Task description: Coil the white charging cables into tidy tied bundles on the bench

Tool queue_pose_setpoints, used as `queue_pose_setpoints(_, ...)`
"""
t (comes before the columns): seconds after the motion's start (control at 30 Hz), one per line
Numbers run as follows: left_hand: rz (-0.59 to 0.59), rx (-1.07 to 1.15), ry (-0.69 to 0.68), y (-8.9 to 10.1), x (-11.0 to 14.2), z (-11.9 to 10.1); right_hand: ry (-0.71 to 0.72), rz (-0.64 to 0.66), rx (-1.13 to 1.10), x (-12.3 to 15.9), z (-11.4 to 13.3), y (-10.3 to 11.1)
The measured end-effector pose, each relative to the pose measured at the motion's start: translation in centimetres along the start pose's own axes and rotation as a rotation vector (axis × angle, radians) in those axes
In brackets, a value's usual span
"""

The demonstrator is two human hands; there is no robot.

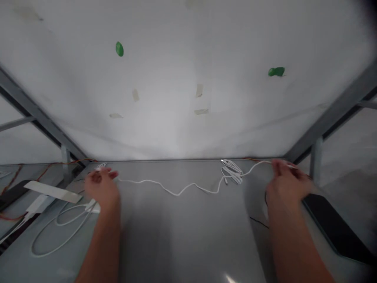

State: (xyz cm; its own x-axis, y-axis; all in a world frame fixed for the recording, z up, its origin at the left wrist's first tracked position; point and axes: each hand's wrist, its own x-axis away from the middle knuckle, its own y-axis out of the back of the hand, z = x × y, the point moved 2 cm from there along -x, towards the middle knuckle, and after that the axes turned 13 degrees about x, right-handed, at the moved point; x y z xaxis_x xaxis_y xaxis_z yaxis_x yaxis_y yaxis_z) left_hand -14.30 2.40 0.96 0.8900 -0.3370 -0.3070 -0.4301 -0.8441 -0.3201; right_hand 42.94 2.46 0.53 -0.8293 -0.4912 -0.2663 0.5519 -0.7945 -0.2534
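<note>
A thin white cable (178,194) lies in waves across the grey surface between my two hands. At the left, my left hand (101,184) has its fingers curled, with one end of the cable running into it. On the right, my right hand (286,181) pinches the other stretch of the cable with fingers pressed together. Between them, nearer the right, is a looped bundle of white cable (232,172), tied into the same run as far as I can see. Another small white coil (101,165) shows just behind my left hand. Both hands are slightly blurred.
A black phone (335,226) lies beside my right forearm. At left are a white looped cable (38,253), a white flat strip (53,191), a white adapter (39,204) and orange cords (44,172). A white wall (165,129) closes the back; metal frame bars (335,110) flank it.
</note>
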Motion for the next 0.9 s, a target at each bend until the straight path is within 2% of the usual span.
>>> queue_pose_setpoints(0.03,0.134,0.001,-0.008,-1.0,1.8,-0.3,0.031,-0.084,0.003,1.6,0.4,-1.3)
queue_pose_setpoints(0.07,0.317,-0.015,-0.020,-2.0,3.8,-0.7,0.050,-0.032,0.053,3.3,0.8,-2.9)
queue_pose_setpoints(0.1,0.458,-0.042,-0.036,-2.7,5.9,-0.9,0.064,0.091,0.144,5.1,1.2,-4.4)
queue_pose_setpoints(0.13,0.608,-0.076,-0.030,-3.4,7.9,-1.1,0.060,0.268,0.226,7.0,1.4,-5.8)
queue_pose_setpoints(0.23,1.019,-0.138,0.048,-4.3,13.2,-1.0,0.146,0.764,0.354,12.4,1.7,-8.4)
queue_pose_setpoints(0.3,1.223,-0.122,0.070,-4.5,15.5,-0.8,0.201,0.979,0.350,15.0,1.4,-9.1)
queue_pose_setpoints(0.37,1.337,-0.084,0.066,-4.6,16.7,-0.7,0.196,1.075,0.326,16.5,0.9,-9.3)
queue_pose_setpoints(0.5,1.370,-0.047,0.067,-4.7,17.1,-0.7,0.135,1.118,0.299,17.2,0.0,-9.5)
queue_pose_setpoints(0.7,1.358,-0.038,0.118,-4.8,17.2,-1.1,0.142,1.130,0.310,17.4,0.0,-9.6)
queue_pose_setpoints(0.77,1.258,-0.068,0.102,-4.8,16.3,-1.2,0.128,1.060,0.334,16.4,0.0,-9.4)
queue_pose_setpoints(0.9,0.812,-0.150,-0.018,-4.2,11.7,-0.9,0.088,0.714,0.362,11.2,-0.7,-7.6)
